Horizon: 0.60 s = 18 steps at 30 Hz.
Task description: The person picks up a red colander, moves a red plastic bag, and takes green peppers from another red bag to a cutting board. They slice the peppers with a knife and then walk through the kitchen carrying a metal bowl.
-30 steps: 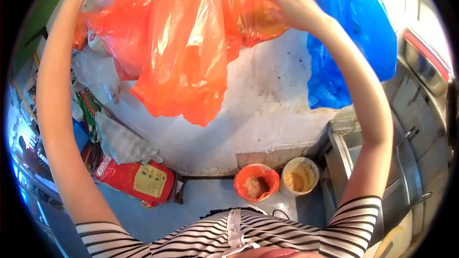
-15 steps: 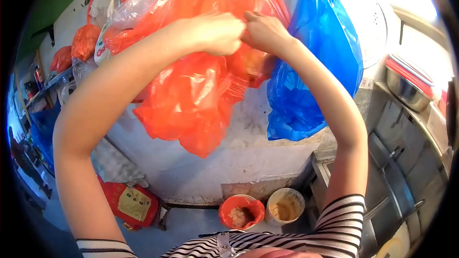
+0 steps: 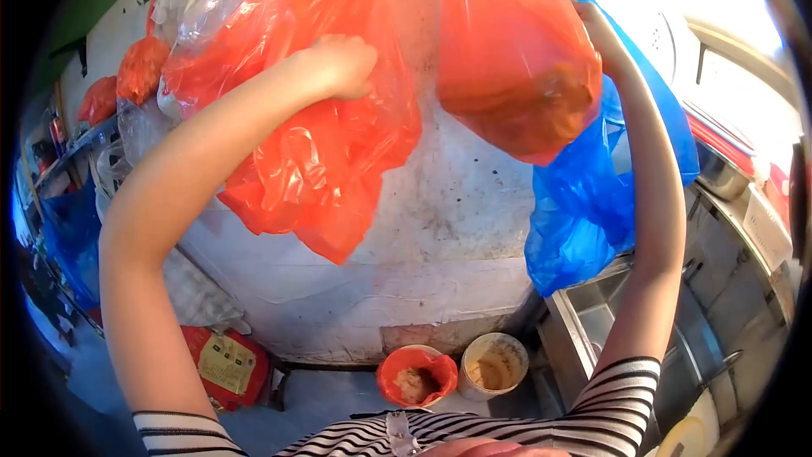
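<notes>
Several red plastic bags (image 3: 296,169) hang on the wall at the upper left. My left hand (image 3: 345,66) is closed against them, and what its fingers hold is hidden. A separate red bag (image 3: 516,59) with something round and brownish in its bottom hangs right of centre. My right hand (image 3: 596,30) is at that bag's right edge, between it and a blue bag (image 3: 575,228); its fingers are mostly hidden behind the red plastic. The blue bag hangs partly behind my right forearm.
On the floor stand a red-lined bucket (image 3: 417,375) and a white bucket (image 3: 493,366). A red container (image 3: 227,364) sits at lower left. At right are a metal sink (image 3: 596,313) and a shelf with a metal bowl (image 3: 719,176).
My hands have moved apart, the right one to the right. The red bag with the round contents now hangs apart from the other red ones, and the blue bag is pushed rightward.
</notes>
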### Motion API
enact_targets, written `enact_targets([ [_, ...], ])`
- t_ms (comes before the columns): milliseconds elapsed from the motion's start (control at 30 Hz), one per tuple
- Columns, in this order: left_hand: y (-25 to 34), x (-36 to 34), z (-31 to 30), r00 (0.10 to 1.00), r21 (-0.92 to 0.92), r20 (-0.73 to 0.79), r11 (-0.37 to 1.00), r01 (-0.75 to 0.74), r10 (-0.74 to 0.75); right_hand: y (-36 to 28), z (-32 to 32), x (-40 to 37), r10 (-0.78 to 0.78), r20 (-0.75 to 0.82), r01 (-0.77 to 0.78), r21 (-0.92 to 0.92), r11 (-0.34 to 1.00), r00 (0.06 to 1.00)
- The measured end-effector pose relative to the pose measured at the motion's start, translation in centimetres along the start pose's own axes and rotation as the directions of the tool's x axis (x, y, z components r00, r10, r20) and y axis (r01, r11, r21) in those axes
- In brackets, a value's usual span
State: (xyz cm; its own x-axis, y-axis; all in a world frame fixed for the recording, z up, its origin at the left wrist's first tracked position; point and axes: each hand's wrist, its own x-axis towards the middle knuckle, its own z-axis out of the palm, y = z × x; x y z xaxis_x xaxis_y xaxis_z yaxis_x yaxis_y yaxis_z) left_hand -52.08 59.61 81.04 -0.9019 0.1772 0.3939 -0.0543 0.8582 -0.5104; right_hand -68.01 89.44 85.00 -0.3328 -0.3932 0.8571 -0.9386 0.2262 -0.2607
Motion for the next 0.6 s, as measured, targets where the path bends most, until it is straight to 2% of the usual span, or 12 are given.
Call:
enact_targets([
  [33,-0.1,0.2,0.1,0.998,-0.073,-0.059,0.997,-0.025,0.021,0.5,0.3,0.0,0.013,0.048,-0.018,0.087,0.996,0.999],
  [100,-0.4,0.9,0.0,0.983,-0.212,-0.179,0.974,-0.084,0.045,2.0,1.9,0.3,-0.078,0.002,0.078,-0.043,0.996,0.997],
  [167,-0.5,1.4,-0.5,0.990,-0.275,-0.139,0.959,-0.068,0.030,1.5,2.1,0.8,-0.007,0.127,0.058,-0.404,0.913,0.992],
  [233,0.0,1.5,-1.0,0.995,-0.286,-0.104,0.958,-0.027,-0.003,-2.6,2.7,-0.2,0.225,0.066,-0.222,-0.047,0.974,0.972],
  [333,-0.4,2.5,-1.1,0.992,-0.280,-0.127,0.959,-0.056,0.021,-3.4,3.6,-0.3,0.129,-0.017,-0.129,0.004,0.992,0.991],
  [367,-0.6,2.7,-1.2,0.990,-0.291,-0.136,0.955,-0.062,0.022,-3.7,4.1,-0.7,0.066,0.040,-0.066,-0.007,0.998,0.997],
  [467,-0.9,3.0,-1.4,0.997,-0.285,-0.081,0.959,-0.010,-0.014,-3.9,6.4,-1.6,0.175,0.115,-0.158,-0.142,0.977,0.978],
  [500,-1.0,3.1,-1.2,0.996,-0.294,-0.078,0.956,0.009,-0.033,-4.2,6.8,-1.7,0.200,0.113,-0.194,-0.063,0.979,0.973],
  [600,-0.7,2.9,-1.0,0.998,-0.253,-0.053,0.967,0.012,-0.026,-3.2,7.5,-0.3,0.264,0.021,-0.264,0.015,0.964,0.964],
])
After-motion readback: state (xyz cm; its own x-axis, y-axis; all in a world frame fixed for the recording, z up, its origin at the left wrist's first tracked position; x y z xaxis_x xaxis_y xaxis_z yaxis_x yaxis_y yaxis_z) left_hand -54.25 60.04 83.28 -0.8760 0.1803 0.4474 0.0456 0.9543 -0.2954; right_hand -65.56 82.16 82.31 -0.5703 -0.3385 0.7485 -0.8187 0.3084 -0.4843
